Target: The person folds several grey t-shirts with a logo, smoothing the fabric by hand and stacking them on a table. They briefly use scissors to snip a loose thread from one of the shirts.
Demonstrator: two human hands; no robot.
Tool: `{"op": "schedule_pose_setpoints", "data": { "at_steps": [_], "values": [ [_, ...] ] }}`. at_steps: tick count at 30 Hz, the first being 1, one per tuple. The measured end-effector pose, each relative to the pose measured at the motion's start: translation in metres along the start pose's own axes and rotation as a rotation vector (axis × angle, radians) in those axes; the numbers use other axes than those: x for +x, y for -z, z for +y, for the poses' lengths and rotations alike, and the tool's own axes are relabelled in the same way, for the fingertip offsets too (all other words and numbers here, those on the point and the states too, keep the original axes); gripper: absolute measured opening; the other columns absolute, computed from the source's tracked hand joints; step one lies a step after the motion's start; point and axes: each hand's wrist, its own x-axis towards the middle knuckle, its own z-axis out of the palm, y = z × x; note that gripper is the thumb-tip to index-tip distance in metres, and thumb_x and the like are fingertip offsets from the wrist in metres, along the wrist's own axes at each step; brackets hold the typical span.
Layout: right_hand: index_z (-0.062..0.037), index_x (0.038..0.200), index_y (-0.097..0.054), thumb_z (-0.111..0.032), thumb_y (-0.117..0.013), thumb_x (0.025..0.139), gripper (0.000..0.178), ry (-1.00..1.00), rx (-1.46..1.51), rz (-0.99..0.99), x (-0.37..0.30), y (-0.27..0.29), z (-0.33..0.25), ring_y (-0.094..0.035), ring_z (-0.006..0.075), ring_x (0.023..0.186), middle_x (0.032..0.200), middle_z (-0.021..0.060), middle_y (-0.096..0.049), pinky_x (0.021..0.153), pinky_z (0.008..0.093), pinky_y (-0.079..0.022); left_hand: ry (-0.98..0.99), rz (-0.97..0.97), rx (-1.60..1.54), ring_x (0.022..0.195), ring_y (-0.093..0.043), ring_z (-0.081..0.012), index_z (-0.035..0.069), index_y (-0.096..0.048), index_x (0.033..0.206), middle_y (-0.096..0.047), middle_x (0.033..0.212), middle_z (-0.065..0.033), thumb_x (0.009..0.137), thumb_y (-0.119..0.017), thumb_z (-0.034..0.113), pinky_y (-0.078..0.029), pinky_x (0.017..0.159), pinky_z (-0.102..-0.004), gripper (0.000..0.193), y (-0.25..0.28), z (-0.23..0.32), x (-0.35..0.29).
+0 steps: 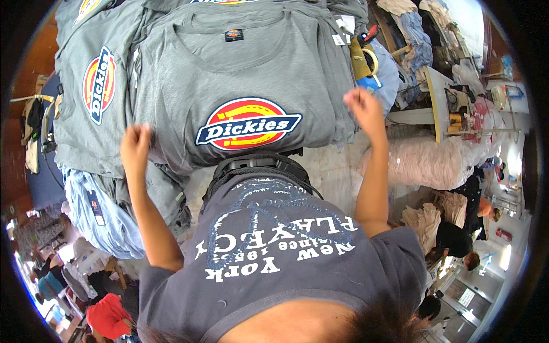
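A grey T-shirt (257, 74) lies front up on a thick stack right before me, with a red, yellow and blue printed emblem (249, 124) on its chest. My left hand (137, 137) is closed beside the shirt's left edge; its slightly blurred fingers hide whatever they might hold. Off the right edge of the stack, my right hand (365, 108) is raised with curled fingers, and no cloth shows in it. Left of the stack rests another pile of grey shirts (77, 68) with the same emblem.
Light blue garments (114, 223) hang below the left pile. To the right are a tape roll (372, 62), a small table (437, 106) and a large plastic-wrapped bundle (426, 163). Several people work in the background, one in a red top (108, 316).
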Motion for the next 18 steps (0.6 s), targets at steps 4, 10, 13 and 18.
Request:
{"op": "schedule_pose_setpoints", "data": {
  "at_steps": [4,10,13,18],
  "values": [
    [-0.0039,0.08,-0.055,-0.014,-0.064,0.072,0.016,-0.134,-0.001,0.052,-0.069,-0.026,0.009,-0.046,0.0097,0.061,0.068,0.0018,-0.052,0.055,0.0239,-0.038,0.141,-0.025,-0.149,0.06,-0.044,-0.0087,0.001,-0.055,0.08,-0.05,0.066,-0.002,0.076,-0.063,0.019,-0.038,0.059,-0.021,0.02,-0.019,-0.012,-0.079],
    [-0.0042,0.079,-0.052,-0.014,-0.068,0.067,0.022,0.009,-0.188,0.178,-0.081,-0.06,0.005,-0.045,0.0153,0.059,0.071,0.0053,-0.048,0.053,0.0262,-0.038,-0.084,-0.012,0.165,0.062,-0.041,-0.012,0.001,-0.049,0.076,-0.047,0.073,-0.0025,0.073,-0.065,0.016,-0.036,0.058,-0.0261,0.022,-0.03,-0.014,-0.085],
    [-0.0046,0.083,-0.05,-0.015,-0.067,0.067,0.026,-0.183,-0.261,0.329,-0.082,-0.059,0.001,-0.052,0.0218,0.07,0.075,0.0082,-0.051,0.06,0.0332,-0.041,0.159,-0.1,-0.389,0.063,-0.04,-0.008,0.005,-0.05,0.075,-0.049,0.076,0.0014,0.076,-0.063,0.013,-0.035,0.058,-0.0246,0.016,-0.02,-0.038,-0.083],
    [-0.0023,0.077,-0.049,-0.011,-0.066,0.067,0.021,0.015,-0.14,0.239,-0.071,-0.061,0.008,-0.05,0.0196,0.065,0.073,0.0066,-0.049,0.058,0.0294,-0.04,0.166,-0.186,-0.935,0.078,-0.047,-0.0062,0.006,-0.049,0.093,-0.053,0.088,0.0011,0.08,-0.054,0.007,-0.036,0.07,-0.02,0.014,-0.021,-0.02,-0.079]
  ]
}}
